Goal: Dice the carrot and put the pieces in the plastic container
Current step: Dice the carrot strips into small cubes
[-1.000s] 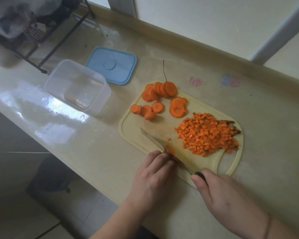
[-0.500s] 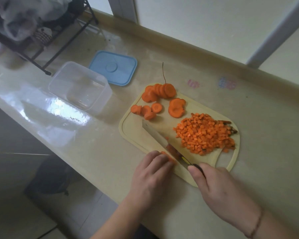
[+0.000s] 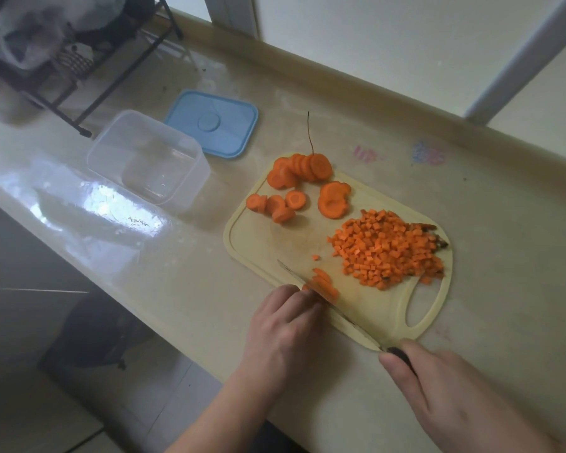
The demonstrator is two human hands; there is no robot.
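A: At the near edge of the cutting board (image 3: 258, 237), the fingers (image 3: 294, 297) of the left hand (image 3: 283, 335) are curled down over a small stack of carrot strips (image 3: 324, 286), pinning it flat. The fingertips sit right at the stack's left end, touching it.

B: And the blade?

A: The knife (image 3: 340, 317) lies just right of those fingertips, almost against them. The right hand (image 3: 464, 397) is wrapped round the dark handle (image 3: 401, 354), off the board's near corner, with the tip pointing up and left across the board.

B: So which way does the stack run from the fingers?

A: Out to the right and slightly away, with its long axis crossing the blade. I judge the next cuts have to walk leftward toward the fingertips, so the left hand must creep back as the blade comes on. That gap is the thing to watch; it is slim.

B: Farther out?

A: A lone cube (image 3: 315, 257) lies just beyond the stack. To the right sits the big heap of diced carrot (image 3: 389, 253), near the board's handle hole. At the far end of the board lie the uncut carrot rounds (image 3: 301, 184), well apart from both hands.

B: The plastic container (image 3: 147, 158)?

A: On the bench (image 3: 471, 197), off to the left of the board, open, with no carrot in it that I can see. Its blue lid (image 3: 211, 124) lies just behind. The left hand is the nearer one to it.
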